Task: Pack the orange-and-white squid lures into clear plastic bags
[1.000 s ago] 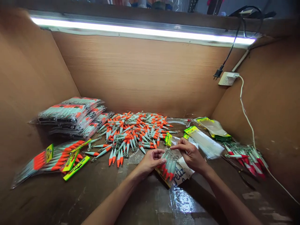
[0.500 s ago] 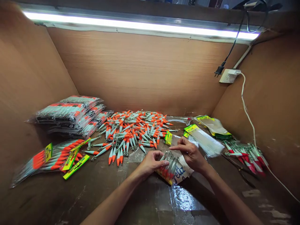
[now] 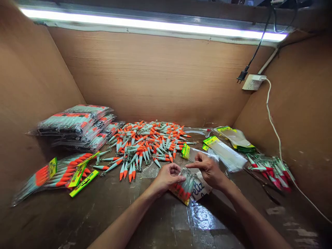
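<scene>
A small bunch of pale green and orange squid jigs (image 3: 184, 186) lies half inside a clear bag on the dark worktop, over a white card with blue writing (image 3: 199, 189). My left hand (image 3: 167, 177) pinches the left side of the bunch near the hooks. My right hand (image 3: 209, 169) is closed on the top of the bag beside the hooks. A large loose heap of the same jigs (image 3: 147, 142) lies just behind both hands.
Filled bags are stacked at the back left (image 3: 77, 124), with more packed bags and yellow header cards (image 3: 62, 174) in front of them. Empty clear bags (image 3: 228, 152) and red and white jigs (image 3: 272, 171) lie at the right. Brown walls enclose three sides; a wall socket (image 3: 252, 83) is fixed at the right.
The jigs have slid further down into the clear bag. Both hands have shifted slightly towards the heap while keeping hold.
</scene>
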`<state>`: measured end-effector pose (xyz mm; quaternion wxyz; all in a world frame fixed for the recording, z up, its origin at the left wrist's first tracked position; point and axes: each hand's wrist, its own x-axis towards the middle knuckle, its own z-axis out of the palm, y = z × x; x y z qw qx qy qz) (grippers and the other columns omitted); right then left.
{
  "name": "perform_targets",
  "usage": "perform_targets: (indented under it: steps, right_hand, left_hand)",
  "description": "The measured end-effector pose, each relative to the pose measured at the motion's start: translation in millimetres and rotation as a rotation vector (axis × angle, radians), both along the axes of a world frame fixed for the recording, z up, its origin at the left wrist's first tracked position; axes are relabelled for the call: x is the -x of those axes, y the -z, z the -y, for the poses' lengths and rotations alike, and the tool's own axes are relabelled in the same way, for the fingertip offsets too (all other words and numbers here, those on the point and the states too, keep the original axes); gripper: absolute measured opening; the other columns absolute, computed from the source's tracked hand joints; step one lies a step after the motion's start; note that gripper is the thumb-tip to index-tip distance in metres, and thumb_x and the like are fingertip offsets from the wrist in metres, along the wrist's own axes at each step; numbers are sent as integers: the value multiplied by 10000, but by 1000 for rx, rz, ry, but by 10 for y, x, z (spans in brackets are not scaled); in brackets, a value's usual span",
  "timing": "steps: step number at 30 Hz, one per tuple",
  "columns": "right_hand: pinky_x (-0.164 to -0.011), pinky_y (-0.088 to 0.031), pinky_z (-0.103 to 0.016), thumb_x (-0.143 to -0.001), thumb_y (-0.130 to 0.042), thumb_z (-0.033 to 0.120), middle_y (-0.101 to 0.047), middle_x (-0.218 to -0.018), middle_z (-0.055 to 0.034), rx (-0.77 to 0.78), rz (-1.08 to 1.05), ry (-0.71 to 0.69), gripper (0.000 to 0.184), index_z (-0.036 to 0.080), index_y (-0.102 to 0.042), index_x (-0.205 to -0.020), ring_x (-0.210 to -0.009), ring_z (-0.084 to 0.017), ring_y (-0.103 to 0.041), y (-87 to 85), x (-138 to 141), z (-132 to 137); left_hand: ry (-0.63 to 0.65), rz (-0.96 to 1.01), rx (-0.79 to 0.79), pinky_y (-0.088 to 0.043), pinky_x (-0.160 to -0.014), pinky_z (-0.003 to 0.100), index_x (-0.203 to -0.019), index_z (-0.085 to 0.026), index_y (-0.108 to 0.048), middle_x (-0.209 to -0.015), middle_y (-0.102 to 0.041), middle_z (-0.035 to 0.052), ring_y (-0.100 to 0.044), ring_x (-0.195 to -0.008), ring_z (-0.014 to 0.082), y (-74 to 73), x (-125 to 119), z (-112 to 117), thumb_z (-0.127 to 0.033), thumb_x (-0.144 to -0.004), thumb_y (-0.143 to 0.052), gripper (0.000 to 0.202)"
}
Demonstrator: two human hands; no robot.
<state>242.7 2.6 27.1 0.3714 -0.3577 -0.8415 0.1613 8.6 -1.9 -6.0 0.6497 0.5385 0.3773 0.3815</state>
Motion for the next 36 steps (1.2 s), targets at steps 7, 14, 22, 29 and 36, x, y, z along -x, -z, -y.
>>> perform_targets:
  steps: [7,14,22,29,36]
  right_hand:
    - [-706,-395,-293,-878,-446,-12,-466,-857,-34,-1,-15,51,530,336,-758,-1127,-815,-177,-476,-1,-41,2]
    - [-705,-393,-278,-935,-449,58,-436,-829,-19,76,-83,3,453,325,-752,-1141,-797,-161,-467,-52,5,39]
    - [-714,-406,-271,-887,-429,11,-438,-833,-23,155,-70,-37,488,301,-790,-1042,-806,-161,-475,-29,19,52]
    - [-717,-404,-272,-908,-401,24,-442,-835,-22,185,-66,-13,474,273,-791,-1016,-799,-157,-486,-64,6,64]
    - [-713,-397,-270,-922,-445,55,-423,-827,-19,155,-87,-15,431,291,-797,-999,-797,-158,-475,-82,-28,79]
  left_hand:
    - [27,43,94,-323,-516,199,-716,-130,-587,-619,-599,-21,-475,-513,74,10,34,12,-409,-624,-892,423]
    - [-14,129,159,-368,-547,206,-707,-135,-588,-642,-625,-6,-532,-543,93,-17,11,30,-403,-566,-925,453]
    - [234,-10,87,-454,-692,256,-945,-102,-747,-886,-724,64,-634,-744,180,-24,67,49,-338,-592,-902,452]
    - [249,-114,38,-423,-624,239,-896,-99,-745,-786,-699,38,-600,-665,159,-26,91,39,-378,-601,-881,428]
    - [206,-205,7,-368,-535,224,-796,-97,-711,-681,-667,28,-556,-563,134,36,30,94,-467,-617,-861,437]
